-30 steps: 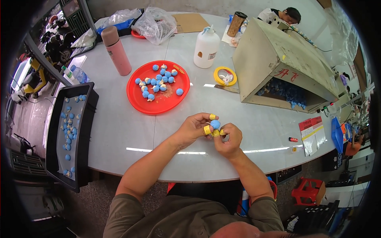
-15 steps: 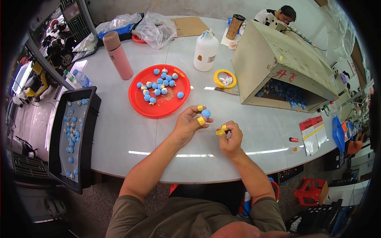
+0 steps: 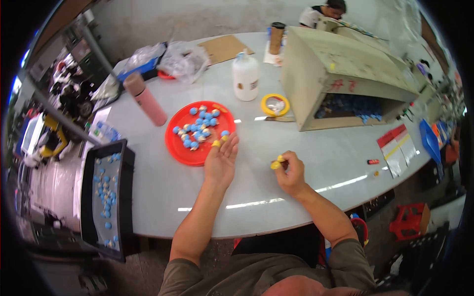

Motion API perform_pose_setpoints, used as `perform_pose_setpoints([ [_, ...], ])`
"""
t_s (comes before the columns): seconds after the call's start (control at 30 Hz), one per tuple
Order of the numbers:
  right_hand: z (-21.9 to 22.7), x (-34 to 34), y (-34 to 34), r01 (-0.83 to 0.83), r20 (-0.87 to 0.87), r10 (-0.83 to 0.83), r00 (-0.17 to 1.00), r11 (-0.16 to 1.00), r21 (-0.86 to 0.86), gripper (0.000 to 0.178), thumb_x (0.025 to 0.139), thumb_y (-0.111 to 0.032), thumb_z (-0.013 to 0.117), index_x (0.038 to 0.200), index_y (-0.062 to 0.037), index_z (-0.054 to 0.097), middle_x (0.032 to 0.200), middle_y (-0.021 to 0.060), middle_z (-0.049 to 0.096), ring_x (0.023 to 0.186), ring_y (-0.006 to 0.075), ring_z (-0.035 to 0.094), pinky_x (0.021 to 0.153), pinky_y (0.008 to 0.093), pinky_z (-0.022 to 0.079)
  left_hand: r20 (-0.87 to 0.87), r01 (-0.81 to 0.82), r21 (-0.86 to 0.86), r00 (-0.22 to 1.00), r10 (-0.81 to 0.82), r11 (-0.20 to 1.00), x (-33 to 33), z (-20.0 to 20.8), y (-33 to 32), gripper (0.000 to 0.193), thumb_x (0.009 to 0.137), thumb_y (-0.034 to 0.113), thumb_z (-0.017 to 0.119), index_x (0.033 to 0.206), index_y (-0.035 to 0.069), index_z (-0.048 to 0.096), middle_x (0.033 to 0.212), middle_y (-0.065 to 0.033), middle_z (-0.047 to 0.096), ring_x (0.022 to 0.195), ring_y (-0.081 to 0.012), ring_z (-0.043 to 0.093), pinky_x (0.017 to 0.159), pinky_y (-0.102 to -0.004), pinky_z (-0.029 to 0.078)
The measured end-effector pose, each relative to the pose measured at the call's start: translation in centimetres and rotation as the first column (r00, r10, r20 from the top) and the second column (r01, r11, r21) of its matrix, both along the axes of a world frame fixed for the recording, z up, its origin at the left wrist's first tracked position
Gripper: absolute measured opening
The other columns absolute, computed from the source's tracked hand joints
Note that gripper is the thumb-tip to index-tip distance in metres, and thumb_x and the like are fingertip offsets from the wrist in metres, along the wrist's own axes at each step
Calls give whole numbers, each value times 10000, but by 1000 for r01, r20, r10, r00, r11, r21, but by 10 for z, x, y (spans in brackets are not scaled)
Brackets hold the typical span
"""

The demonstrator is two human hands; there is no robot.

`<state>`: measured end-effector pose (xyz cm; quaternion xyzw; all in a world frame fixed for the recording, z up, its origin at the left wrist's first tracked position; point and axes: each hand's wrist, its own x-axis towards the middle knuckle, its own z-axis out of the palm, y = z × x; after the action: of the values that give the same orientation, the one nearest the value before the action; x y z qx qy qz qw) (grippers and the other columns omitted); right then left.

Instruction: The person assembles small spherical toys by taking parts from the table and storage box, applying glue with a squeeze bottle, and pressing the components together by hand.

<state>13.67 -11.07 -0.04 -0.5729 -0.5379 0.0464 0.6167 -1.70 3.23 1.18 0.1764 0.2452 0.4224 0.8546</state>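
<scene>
My left hand [image 3: 221,163] is at the right edge of a red round plate [image 3: 173,148], palm partly turned up and fingers stretched out. Yellow tape wraps some of its fingertips, and no ball shows in it. Close to those fingertips, a single blue ball [image 3: 225,133] lies in the plate. Several more blue balls with cream-coloured bits [image 3: 201,121] are clustered there. Over the bare table to the right, my right hand [image 3: 291,172] is closed in a pinch, thumb and finger also taped yellow. Whatever it pinches is hidden or too small to name.
At left stands a black tray [image 3: 128,197] with blue balls. Beyond the plate are a pink flask [image 3: 145,101], a white bottle [image 3: 245,79], a yellow tape roll [image 3: 275,105] and a knife [image 3: 280,119]. A beige box [image 3: 301,93] holds blue pieces. Another person [image 3: 311,17] sits behind it.
My left hand has moved left to the plate, its fingers straightened; the blue ball it held no longer shows in it. My right hand keeps its pinch. The whole view has shifted.
</scene>
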Motion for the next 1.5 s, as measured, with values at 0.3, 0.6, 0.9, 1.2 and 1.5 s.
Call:
perform_pose_setpoints([
  [0.3, 15, 99, -4, 64, -911, 4, 413, 997, 34, 105, 880, -87, 595, 864, -51, 497, 686, 21, 531, 558, 102, 471, 512, 230, 378, -172, 306, 258, 948, -268, 916, 11, -21, -24, 373, 1005, 291, 408, 1220, 5, 517, 1003, -130, 659, 886, -224, 667, 768, -302, 549],
  [0.6, 9, 200, 24, 743, 493, -565, 661, 586, -324, 281, 782, -39, 564, 1060, -24, 600, 980, 169, 636, 1000, 350, 586, 816, 442, 498, -371, 452, 341, 870, -324, 824, 16, -22, -36, 285, 977, 179, 464, 1188, -4, 520, 983, -128, 652, 859, -213, 667, 750, -303, 557],
  [0.9, 3, 225, 27, 751, 531, -531, 660, 457, -476, 300, 749, -117, 652, 1008, 27, 606, 877, 170, 661, 808, 349, 646, 734, 425, 526, -428, 515, 345, 830, -357, 785, 18, -23, -41, 315, 969, 190, 517, 1203, -21, 530, 1009, -135, 648, 891, -219, 662, 779, -310, 545],
  [1.2, 10, 69, -13, 121, -132, -132, 982, 988, -94, 302, 736, 37, 648, 1007, -49, 549, 907, 83, 622, 805, 179, 618, 633, 302, 485, -374, 621, 232, 768, -521, 749, 17, -15, -52, 343, 987, 249, 503, 1203, -16, 532, 1067, -133, 632, 966, -221, 639, 850, -340, 533],
  [1.5, 11, 4, -22, 66, 329, -55, 943, 998, -22, 375, 654, 47, 658, 1003, -48, 559, 1059, 129, 594, 928, 336, 578, 769, 393, 495, -276, 640, 216, 764, -583, 737, 21, -19, -57, 346, 965, 263, 552, 1204, 14, 533, 1151, -124, 617, 998, -201, 625, 872, -330, 517],
])
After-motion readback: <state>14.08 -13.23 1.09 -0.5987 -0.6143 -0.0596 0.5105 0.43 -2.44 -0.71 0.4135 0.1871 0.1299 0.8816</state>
